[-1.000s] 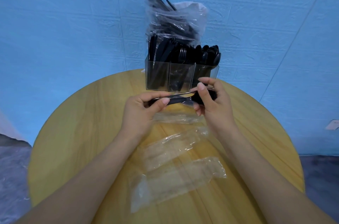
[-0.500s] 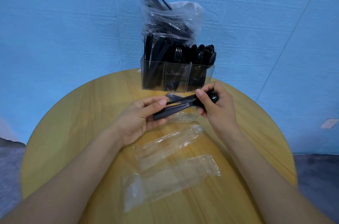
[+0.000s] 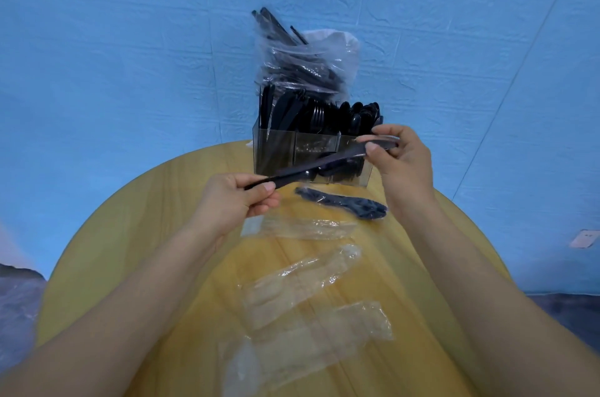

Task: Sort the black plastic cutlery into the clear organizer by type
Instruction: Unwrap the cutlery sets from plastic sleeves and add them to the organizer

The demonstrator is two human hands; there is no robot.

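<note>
I have a black knife [image 3: 311, 166] pinched at both ends, left hand [image 3: 233, 201] at centre frame, right hand [image 3: 401, 156] just right of it, in front of the clear organizer [image 3: 311, 154], whose three compartments already look well filled. By my reckoning much remains: a wrapped spoon and fork [image 3: 344, 203] lie on the desk [image 3: 130, 234], and a bag of cutlery [image 3: 305, 65] stands behind.

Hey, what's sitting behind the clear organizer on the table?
A clear plastic bag stuffed with black cutlery stands behind the clear organizer. Its bottom is hidden by the organizer, so what it rests on can't be seen.
</note>
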